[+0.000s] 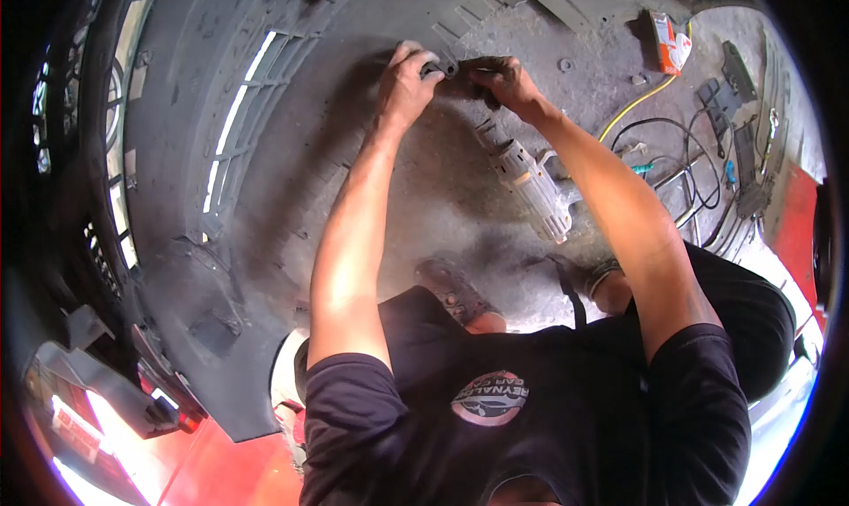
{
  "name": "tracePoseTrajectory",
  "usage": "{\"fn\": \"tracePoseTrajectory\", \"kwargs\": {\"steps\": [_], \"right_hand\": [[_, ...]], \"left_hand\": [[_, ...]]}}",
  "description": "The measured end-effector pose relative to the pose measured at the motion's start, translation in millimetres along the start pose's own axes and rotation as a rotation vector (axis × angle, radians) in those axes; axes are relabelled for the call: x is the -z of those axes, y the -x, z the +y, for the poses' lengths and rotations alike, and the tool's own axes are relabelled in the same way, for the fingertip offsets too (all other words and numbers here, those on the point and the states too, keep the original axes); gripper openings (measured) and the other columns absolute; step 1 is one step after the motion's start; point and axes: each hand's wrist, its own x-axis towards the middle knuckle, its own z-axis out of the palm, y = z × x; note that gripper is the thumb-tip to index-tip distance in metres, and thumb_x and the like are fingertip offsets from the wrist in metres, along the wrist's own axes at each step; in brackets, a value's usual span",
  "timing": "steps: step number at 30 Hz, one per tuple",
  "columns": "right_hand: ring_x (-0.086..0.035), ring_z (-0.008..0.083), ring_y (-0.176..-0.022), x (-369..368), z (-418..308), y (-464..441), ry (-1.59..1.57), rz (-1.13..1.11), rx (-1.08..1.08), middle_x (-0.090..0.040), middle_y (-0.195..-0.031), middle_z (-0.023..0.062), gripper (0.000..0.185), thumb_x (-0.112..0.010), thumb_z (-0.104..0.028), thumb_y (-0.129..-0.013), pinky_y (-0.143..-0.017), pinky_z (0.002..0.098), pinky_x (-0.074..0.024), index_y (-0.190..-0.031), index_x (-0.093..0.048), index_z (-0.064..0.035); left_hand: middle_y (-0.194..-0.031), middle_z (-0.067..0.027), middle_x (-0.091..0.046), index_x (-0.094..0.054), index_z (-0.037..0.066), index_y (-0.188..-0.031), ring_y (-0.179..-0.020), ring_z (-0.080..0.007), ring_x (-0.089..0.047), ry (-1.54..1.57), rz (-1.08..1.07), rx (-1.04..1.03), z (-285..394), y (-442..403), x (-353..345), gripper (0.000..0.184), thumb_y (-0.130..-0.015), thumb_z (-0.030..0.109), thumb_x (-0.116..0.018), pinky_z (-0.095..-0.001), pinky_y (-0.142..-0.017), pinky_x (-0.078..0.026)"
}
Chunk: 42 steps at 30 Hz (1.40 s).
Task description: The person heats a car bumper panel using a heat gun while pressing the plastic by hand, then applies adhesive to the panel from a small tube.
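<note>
Near the top middle, my left hand (410,83) has its fingers closed around a small dark part (447,65) beside the large grey plastic panel (354,28). Just to the right, my right hand (508,83) is pinched, its fingertips close to that part; what it holds, if anything, is too small to make out. Below my right hand, a light-coloured power tool (534,190) lies on the floor, next to my right forearm.
An orange and white box (668,44) lies at the upper right. A yellow cable (633,108), black cables (685,127) and dark plastic pieces (738,71) are on the right. A slatted grille (239,117) stands at the left. My shoes are below the tool.
</note>
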Motion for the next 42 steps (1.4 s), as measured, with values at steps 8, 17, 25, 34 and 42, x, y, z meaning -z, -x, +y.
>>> {"fn": "tracePoseTrajectory", "kwargs": {"steps": [8, 17, 25, 34, 42], "right_hand": [[-0.061, 0.0136, -0.057, -10, -14, -17, 0.347, 0.023, 0.003, -0.071, -0.075, 0.0075, 0.03, -0.072, -0.029, -0.089, -0.053, 0.0324, -0.05, -0.1, -0.076, -0.0014], [-0.055, 0.0106, -0.058, -7, -2, -28, 0.25, -0.036, -0.028, -0.068, -0.074, 0.0036, 0.02, -0.076, -0.025, -0.087, -0.051, 0.0293, -0.0436, -0.096, -0.077, -0.0073], [-0.07, 0.025, -0.079, -9, 33, -44, 0.325, -0.053, 0.229, -0.074, -0.094, 0.0145, 0.018, -0.066, -0.013, -0.089, -0.07, 0.0348, -0.0545, -0.103, -0.076, -0.0104], [-0.072, 0.0226, -0.075, -9, 2, -28, 0.447, 0.029, 0.114, -0.075, -0.087, 0.0139, 0.029, -0.07, -0.026, -0.088, -0.071, 0.0362, -0.058, -0.1, -0.075, 0.0006], [-0.07, 0.0179, -0.061, -2, -16, -10, -0.085, -0.045, -0.065, -0.074, -0.085, 0.0142, 0.032, -0.071, -0.027, -0.088, -0.059, 0.0326, -0.0574, -0.098, -0.074, 0.0035]], "left_hand": [[-0.059, -0.0016, -0.054, -0.068, -0.002, -0.076, -0.047, -0.0098, -0.051, 0.67, -0.007, 0.852, 30, 19, -22, 0.028, -0.091, 0.021, -0.073, -0.0295, -0.038, -0.032], [-0.059, -0.0026, -0.058, -0.07, -0.001, -0.078, -0.044, -0.0104, -0.049, 0.485, 0.144, 0.692, -6, 29, -65, 0.011, -0.086, 0.007, -0.067, -0.0308, -0.04, -0.034], [-0.082, -0.0332, -0.067, -0.071, -0.01, -0.089, -0.083, -0.0456, -0.069, 0.259, 0.171, 0.685, 25, 22, -53, 0.027, -0.071, 0.005, -0.058, -0.0485, -0.078, -0.051], [-0.074, -0.0192, -0.066, -0.071, -0.007, -0.084, -0.071, -0.031, -0.066, 0.223, 0.164, 0.679, 5, 23, -66, 0.019, -0.079, 0.007, -0.059, -0.0425, -0.06, -0.049], [-0.075, -0.0069, -0.062, -0.067, 0.0, -0.087, -0.057, -0.0183, -0.058, 0.798, 0.029, 0.984, 31, 17, -27, 0.022, -0.097, 0.02, -0.064, -0.0329, -0.042, -0.041]]}}
